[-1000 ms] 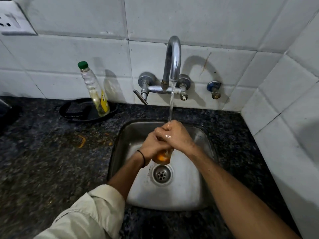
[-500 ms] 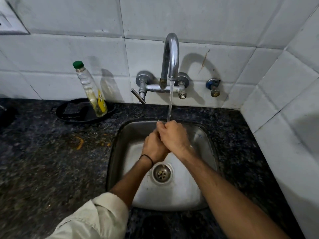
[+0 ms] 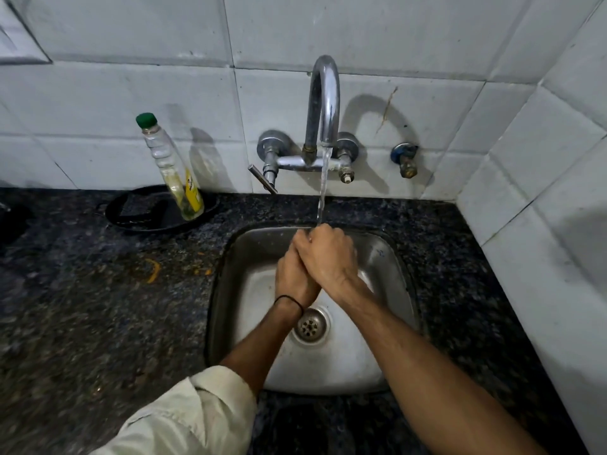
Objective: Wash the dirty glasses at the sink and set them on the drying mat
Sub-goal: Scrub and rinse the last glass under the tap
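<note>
Both my hands are clasped together over the steel sink (image 3: 391,257), right under the water stream (image 3: 323,188) that runs from the curved tap (image 3: 325,100). My left hand (image 3: 292,277) curls in from the left, a black band on its wrist. My right hand (image 3: 330,257) wraps over it from above, with its knuckles meeting the water. The glass is hidden inside the two hands; no part of it shows. No drying mat is in view.
A clear bottle with a green cap (image 3: 174,172) stands in a black dish (image 3: 138,213) at the back left. Orange scraps (image 3: 152,270) lie on the dark granite counter (image 3: 98,323). The drain (image 3: 310,325) sits below my wrists. A tiled wall (image 3: 542,241) closes the right side.
A second ago the orange-tinted bottom of the glass showed below my hands. The hands have since moved up and back toward the tap and now cover it. Water still runs.
</note>
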